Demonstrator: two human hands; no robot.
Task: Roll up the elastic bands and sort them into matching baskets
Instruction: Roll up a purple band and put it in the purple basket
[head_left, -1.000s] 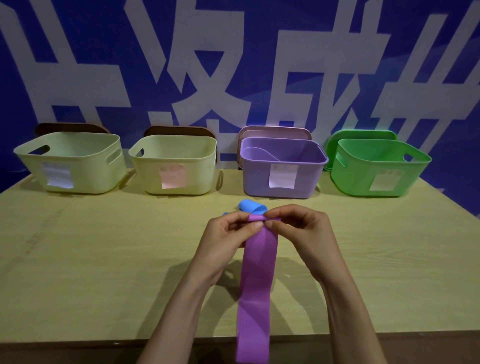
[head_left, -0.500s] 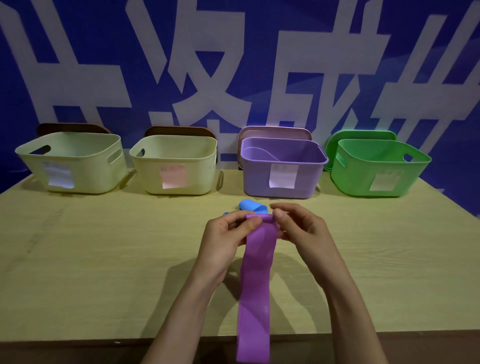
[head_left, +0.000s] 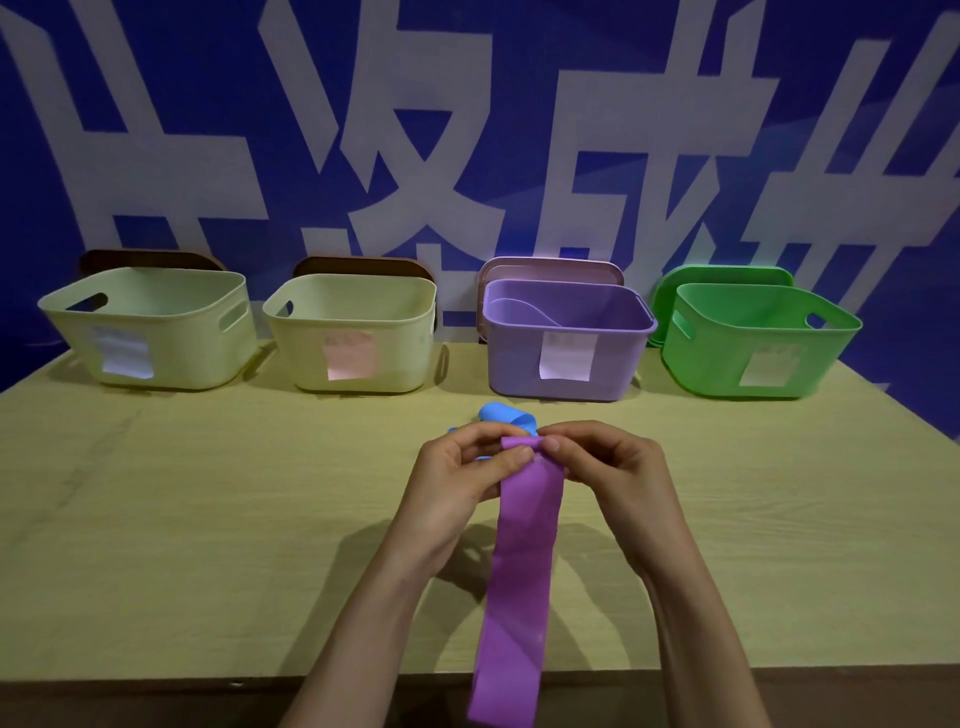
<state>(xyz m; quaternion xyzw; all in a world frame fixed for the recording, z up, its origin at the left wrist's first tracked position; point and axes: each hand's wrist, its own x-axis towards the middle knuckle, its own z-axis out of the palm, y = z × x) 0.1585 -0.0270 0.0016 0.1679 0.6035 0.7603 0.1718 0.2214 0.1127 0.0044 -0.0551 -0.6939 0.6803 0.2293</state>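
Left hand and right hand: both raised over the middle of the wooden surface, forearms entering from the near edge. Each grip is pinched, thumb against fingers, on the folded top end of the purple band; the band runs flat toward and past the near edge. Blue band: curled on the surface just behind the hands. Back row: pale green basket, cream basket, purple basket, green basket, each with a paper label, writing too blurred to read. Blue backdrop: large white characters, cropped.
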